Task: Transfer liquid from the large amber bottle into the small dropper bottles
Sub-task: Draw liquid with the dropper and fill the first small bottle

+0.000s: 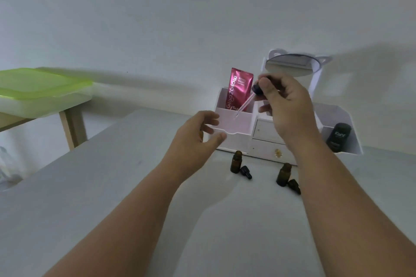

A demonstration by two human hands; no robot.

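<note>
Your right hand (290,105) is raised over the white organizer (234,139), thumb and fingers pinching the black bulb of one dropper (247,101), glass tip slanting down-left. Your left hand (195,135) is half curled, thumb apart from the fingers, just beside the organizer's front-left corner; a dark sliver shows inside the palm, and you cannot tell if it grips anything. Two small amber bottles, left one (236,162) and right one (284,174), stand uncapped on the table (135,186) in front of the organizer, well apart. Two dropper caps, one (245,172) and another (294,186), each lie touching their bottle. One pink sachet (239,90), one black jar (338,137), one mirror (290,67) sit in or on the organizer. One green-lidded box (40,87) sits far left.
</note>
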